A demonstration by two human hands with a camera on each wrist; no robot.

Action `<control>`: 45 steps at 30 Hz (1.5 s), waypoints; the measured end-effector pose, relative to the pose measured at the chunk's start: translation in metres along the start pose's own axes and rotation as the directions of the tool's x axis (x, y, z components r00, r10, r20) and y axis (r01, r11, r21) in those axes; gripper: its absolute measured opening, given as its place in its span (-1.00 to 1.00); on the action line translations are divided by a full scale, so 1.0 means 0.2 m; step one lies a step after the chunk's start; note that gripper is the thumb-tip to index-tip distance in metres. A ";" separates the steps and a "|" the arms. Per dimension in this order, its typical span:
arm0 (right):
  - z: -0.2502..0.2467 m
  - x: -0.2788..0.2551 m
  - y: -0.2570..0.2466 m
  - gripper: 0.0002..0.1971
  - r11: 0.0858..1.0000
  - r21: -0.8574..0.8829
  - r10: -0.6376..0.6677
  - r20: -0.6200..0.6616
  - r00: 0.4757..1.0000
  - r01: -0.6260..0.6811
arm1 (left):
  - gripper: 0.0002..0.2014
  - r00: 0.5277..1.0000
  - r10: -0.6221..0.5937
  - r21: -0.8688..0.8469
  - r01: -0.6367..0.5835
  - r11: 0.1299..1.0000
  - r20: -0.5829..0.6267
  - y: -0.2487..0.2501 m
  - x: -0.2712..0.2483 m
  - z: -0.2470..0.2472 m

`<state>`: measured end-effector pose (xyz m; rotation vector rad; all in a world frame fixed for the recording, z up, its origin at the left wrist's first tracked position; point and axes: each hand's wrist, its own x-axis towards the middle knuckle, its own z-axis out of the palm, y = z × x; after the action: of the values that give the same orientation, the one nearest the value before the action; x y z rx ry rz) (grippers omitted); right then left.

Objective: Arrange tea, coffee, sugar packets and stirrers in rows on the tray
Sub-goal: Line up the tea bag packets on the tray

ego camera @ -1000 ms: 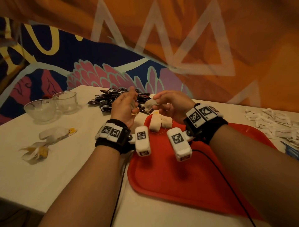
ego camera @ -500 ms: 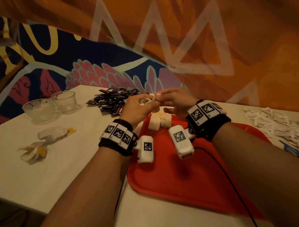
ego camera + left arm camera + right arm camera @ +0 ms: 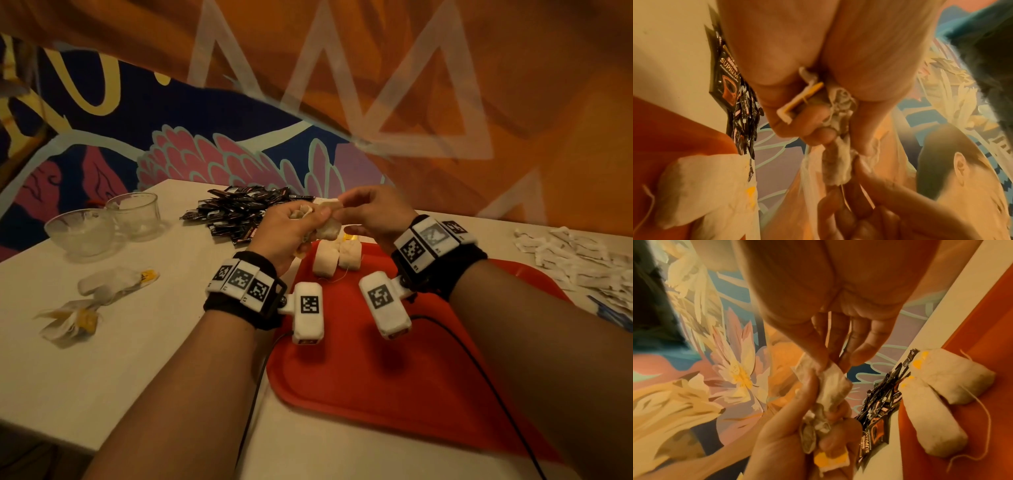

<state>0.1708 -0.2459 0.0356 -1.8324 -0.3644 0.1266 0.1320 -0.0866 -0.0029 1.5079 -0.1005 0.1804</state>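
over the red tray (image 3: 394,394), both hands (image 3: 284,233) (image 3: 373,212) pinch one tea bag (image 3: 329,222), its length running between them.

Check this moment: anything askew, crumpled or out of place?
Yes. The tea bag pinched between left hand and right hand looks crumpled and twisted. Two tea bags on the red tray trail loose strings, and opened wrappers litter the table.

Sugar packets (image 3: 582,253) cut off at right edge, print too small
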 end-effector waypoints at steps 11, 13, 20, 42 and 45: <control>0.03 -0.04 0.02 -0.90 0.952 -0.297 -0.059 0.079 0.995 0.081 | -0.93 0.981 0.081 0.041 -0.075 0.996 -0.174 -0.01 0.03 -0.02; 0.03 -0.05 0.01 -0.94 0.947 -0.316 -0.031 0.100 0.995 0.061 | -0.94 0.974 0.096 0.071 -0.083 0.994 -0.204 -0.01 0.03 -0.01; -0.02 -0.01 0.10 -0.86 0.904 -0.398 0.168 -0.006 0.986 -0.156 | -0.91 0.974 0.030 0.128 -0.001 0.992 -0.224 -0.03 0.05 -0.02; -0.04 0.02 0.24 -0.77 0.705 -0.571 0.464 -0.077 0.882 -0.421 | -0.92 0.976 -0.081 0.046 0.092 0.995 -0.200 -0.04 0.06 -0.05; -0.03 0.03 0.26 -0.79 0.698 -0.581 0.458 -0.087 0.885 -0.418 | -0.92 0.976 -0.085 0.053 0.097 0.994 -0.200 -0.04 0.05 -0.04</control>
<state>0.1875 -0.2625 -0.0115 -2.5223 0.0195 0.4507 0.1431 -0.0778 -0.0085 1.5453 0.1340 0.2604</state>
